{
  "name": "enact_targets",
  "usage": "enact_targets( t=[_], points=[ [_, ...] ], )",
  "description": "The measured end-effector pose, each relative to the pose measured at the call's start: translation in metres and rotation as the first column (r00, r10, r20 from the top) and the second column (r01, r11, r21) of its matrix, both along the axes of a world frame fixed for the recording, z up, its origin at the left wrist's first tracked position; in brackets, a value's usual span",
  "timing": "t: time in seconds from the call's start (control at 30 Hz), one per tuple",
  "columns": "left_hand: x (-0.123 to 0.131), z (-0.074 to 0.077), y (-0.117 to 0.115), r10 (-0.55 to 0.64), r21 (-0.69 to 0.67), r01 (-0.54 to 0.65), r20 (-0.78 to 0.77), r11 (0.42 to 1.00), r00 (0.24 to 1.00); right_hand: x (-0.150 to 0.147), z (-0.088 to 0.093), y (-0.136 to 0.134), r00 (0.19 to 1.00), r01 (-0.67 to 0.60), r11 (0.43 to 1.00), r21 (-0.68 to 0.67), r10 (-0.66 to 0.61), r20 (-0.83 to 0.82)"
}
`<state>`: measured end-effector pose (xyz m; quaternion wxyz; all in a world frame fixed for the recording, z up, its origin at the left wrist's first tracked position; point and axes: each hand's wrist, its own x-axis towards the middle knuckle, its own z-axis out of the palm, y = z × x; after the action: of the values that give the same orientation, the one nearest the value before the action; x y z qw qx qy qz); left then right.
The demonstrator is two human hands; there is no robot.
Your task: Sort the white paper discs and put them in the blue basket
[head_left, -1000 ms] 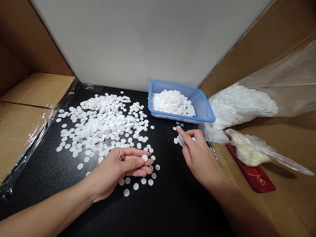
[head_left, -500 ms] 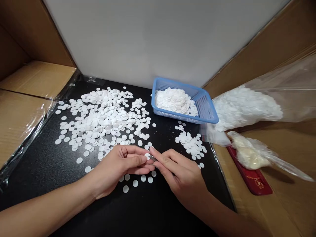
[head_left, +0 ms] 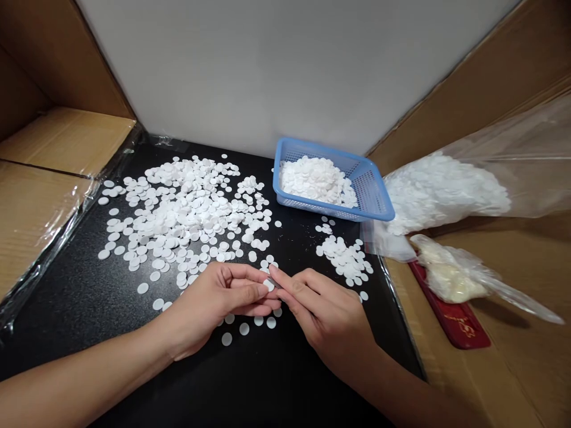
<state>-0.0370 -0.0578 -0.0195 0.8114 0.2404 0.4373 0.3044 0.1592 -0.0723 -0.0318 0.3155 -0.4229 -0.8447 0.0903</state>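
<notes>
Between thumb and fingers my left hand [head_left: 232, 291] pinches a small white disc [head_left: 268, 285]. My right hand [head_left: 321, 300] is closed on a thin dark blade [head_left: 273, 283], whose tip lies against the disc's edge; most of the blade is hidden by the fingers. A wide heap of white discs [head_left: 187, 208] spreads over the black tabletop [head_left: 276, 380] beyond my left hand. Several loose discs lie just below and around both hands. Past my right hand is a smaller pile of discs [head_left: 345, 258].
A blue basket [head_left: 379, 208] partly filled with white discs stands against the grey wall. At right lie a clear bag of discs [head_left: 446, 190], a knotted plastic bag with pale contents [head_left: 450, 276] and a red case [head_left: 468, 333]. Cardboard [head_left: 53, 220] borders the left side.
The disc and the blade have shifted slightly between my fingers, and the disc appears turned a little. Both hands stay in nearly the same place.
</notes>
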Motion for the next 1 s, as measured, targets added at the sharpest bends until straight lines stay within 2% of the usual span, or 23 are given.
enact_targets(
  t=[0.8,0.9,0.93,1.0],
  points=[
    [-0.002,0.0,0.001,-0.057,0.058,0.059,-0.031,0.997,0.998,0.003,0.0,-0.001,0.999,0.016,1.0,0.001,-0.016,0.046],
    [-0.007,0.004,0.001,-0.168,0.167,0.194,-0.155,0.967,0.973,0.014,-0.006,0.011,0.992,0.099,0.993,-0.061,-0.093,0.089],
    [-0.01,0.005,0.001,-0.231,0.223,0.286,-0.243,0.932,0.942,0.018,-0.008,0.016,0.985,0.141,0.986,-0.091,-0.13,0.111],
    [-0.015,0.006,0.002,-0.337,0.291,0.5,-0.464,0.815,0.819,0.027,-0.013,0.027,0.971,0.214,0.961,-0.175,-0.191,0.14]
  ],
)
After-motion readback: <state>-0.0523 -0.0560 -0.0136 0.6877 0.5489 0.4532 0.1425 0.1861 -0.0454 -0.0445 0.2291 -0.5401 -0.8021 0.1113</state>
